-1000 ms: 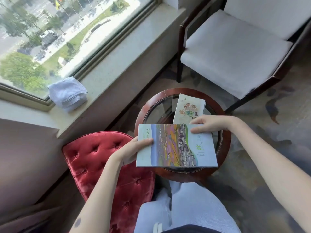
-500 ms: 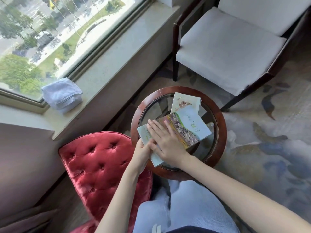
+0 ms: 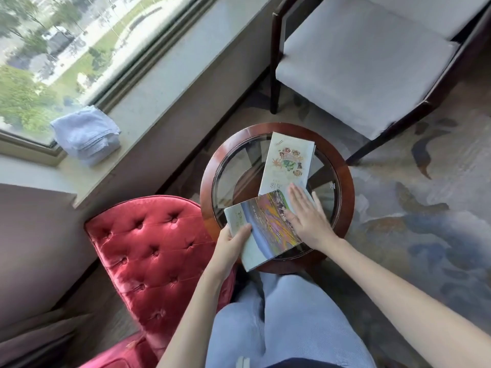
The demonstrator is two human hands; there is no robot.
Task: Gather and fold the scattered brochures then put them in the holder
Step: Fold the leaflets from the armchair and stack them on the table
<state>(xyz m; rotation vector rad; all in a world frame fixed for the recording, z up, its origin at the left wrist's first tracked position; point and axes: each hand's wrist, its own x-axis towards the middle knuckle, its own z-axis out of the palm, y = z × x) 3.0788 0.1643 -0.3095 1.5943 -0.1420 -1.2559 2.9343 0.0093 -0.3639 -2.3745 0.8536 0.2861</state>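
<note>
A colourful landscape brochure [image 3: 265,224] lies folded on the round glass-topped table [image 3: 345,187], its near end hanging over the rim. My left hand [image 3: 231,243] grips the brochure's near-left edge, thumb on top. My right hand [image 3: 305,211] lies flat on the brochure's right part with fingers spread. A second brochure [image 3: 288,160], cream with a floral drawing, lies folded just beyond it on the glass. No holder is visible.
A red tufted seat [image 3: 148,251] stands left of the table. A grey cushioned chair [image 3: 358,65] with dark wood frame stands behind it. A folded white towel [image 3: 86,134] rests on the window sill. Patterned carpet lies to the right.
The landscape brochure went from spread open to folded and turned at an angle. My right hand slid across it from the left part toward the right end. My left hand kept hold.
</note>
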